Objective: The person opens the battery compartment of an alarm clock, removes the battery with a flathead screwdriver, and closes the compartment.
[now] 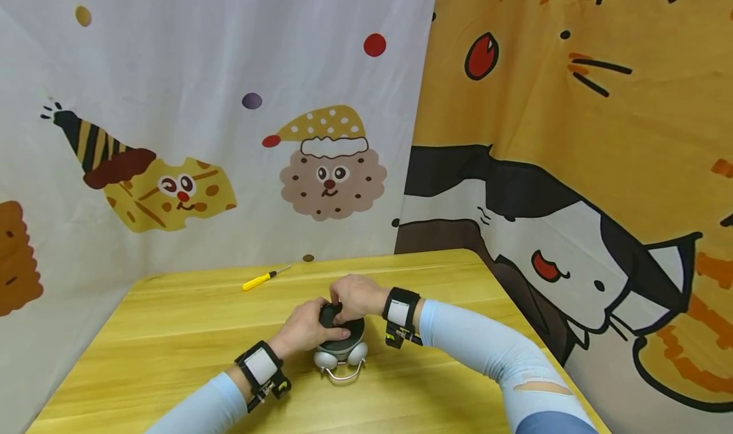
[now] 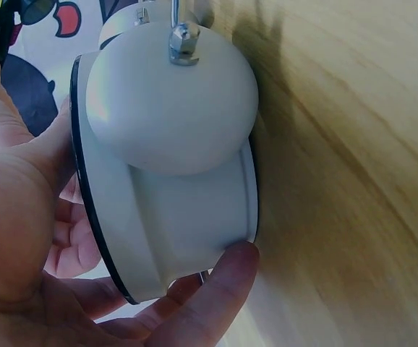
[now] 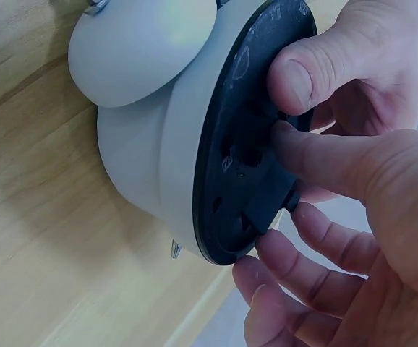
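A white twin-bell alarm clock [image 1: 356, 340] lies face down, its black back [image 3: 227, 210] turned up and its two round bells [image 2: 173, 101] and wire handle [image 1: 343, 377] toward the near side. My left hand [image 1: 300, 327] grips the clock's body from the left, thumb laid across the back and fingers round the side. From the right and above, my right hand [image 1: 356, 296] pinches a black battery cover [image 3: 268, 206] at the clock's back, between its thumb and curled fingertips. The hands partly hide the cover.
A screwdriver [image 1: 258, 282] with a yellow handle lies farther back, left of the clock. The wooden table [image 1: 172, 332] ends at a printed cloth [image 1: 189, 52] behind it and to the right. Both wrists wear black straps with small cameras.
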Motion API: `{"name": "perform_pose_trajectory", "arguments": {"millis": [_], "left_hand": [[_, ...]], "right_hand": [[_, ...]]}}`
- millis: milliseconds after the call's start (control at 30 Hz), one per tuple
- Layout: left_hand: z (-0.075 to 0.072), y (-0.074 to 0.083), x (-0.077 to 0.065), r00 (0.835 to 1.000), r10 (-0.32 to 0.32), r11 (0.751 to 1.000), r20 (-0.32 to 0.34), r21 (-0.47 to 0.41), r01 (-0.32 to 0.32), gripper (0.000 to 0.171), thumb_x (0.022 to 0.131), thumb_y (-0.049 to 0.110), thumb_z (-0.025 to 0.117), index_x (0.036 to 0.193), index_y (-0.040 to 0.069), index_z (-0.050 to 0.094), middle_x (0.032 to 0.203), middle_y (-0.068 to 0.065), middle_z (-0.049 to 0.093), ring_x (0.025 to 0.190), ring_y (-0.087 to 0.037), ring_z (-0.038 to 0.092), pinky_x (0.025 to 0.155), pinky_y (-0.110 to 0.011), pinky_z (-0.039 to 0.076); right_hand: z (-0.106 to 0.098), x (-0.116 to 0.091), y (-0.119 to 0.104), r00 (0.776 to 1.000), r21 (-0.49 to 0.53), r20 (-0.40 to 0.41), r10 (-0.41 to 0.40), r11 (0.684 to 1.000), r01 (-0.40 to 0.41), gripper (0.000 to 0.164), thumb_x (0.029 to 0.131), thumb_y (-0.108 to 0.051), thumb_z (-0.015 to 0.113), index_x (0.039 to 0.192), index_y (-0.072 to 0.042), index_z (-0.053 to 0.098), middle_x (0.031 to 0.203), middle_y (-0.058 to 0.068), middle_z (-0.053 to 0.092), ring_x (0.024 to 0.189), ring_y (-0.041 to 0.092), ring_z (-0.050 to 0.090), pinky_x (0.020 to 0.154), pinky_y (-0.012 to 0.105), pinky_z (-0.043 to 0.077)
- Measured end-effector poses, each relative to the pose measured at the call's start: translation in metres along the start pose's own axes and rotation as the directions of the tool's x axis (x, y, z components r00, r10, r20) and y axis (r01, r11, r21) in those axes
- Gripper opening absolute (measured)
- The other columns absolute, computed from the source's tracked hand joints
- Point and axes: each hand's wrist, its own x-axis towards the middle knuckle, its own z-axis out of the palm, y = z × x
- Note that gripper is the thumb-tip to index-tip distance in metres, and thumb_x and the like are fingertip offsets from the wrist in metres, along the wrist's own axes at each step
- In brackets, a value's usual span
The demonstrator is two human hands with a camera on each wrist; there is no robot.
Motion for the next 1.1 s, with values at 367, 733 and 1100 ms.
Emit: {"name": "perform_pose_trajectory", "arguments": {"millis": [367,733,1100], "left_hand": [[0.0003,-0.0019,0.0018,1.0,0.003,1.0,0.0,0.005,-0.003,0.067,0.084,0.047,0.1,0.126,0.004,0.069,0.116,-0.011,0.078,0.102,-0.021,0.073,0.09,-0.046,0.063],[0.0002,0.0004,-0.0004,1.0,-0.012,1.0,0.0,0.004,0.012,0.068,0.084,0.047,0.101,0.127,0.004,0.07,0.12,-0.011,0.079,0.107,-0.022,0.073,0.095,-0.048,0.063],[-0.0001,0.0008,-0.0034,1.0,-0.009,1.0,-0.009,-0.004,0.009,0.065,0.083,0.046,0.101,0.124,0.005,0.071,0.116,-0.01,0.079,0.104,-0.021,0.073,0.092,-0.048,0.063]], "right_hand": [[-0.0006,0.0,0.0005,1.0,0.012,-0.019,-0.018,1.0,0.018,0.034,0.09,-0.044,0.096,0.107,-0.022,0.078,0.1,-0.007,0.077,0.083,0.009,0.062,0.068,0.025,0.052],[-0.0015,-0.0023,0.0008,0.997,0.012,-0.042,-0.072,0.997,0.072,0.026,0.095,-0.038,0.092,0.111,-0.022,0.079,0.105,-0.004,0.08,0.084,0.009,0.063,0.069,0.025,0.053],[0.0034,-0.003,0.0035,0.985,-0.009,-0.125,-0.122,0.992,0.122,0.008,0.103,-0.029,0.083,0.098,-0.022,0.082,0.094,-0.005,0.08,0.075,0.008,0.061,0.062,0.022,0.048]]}}
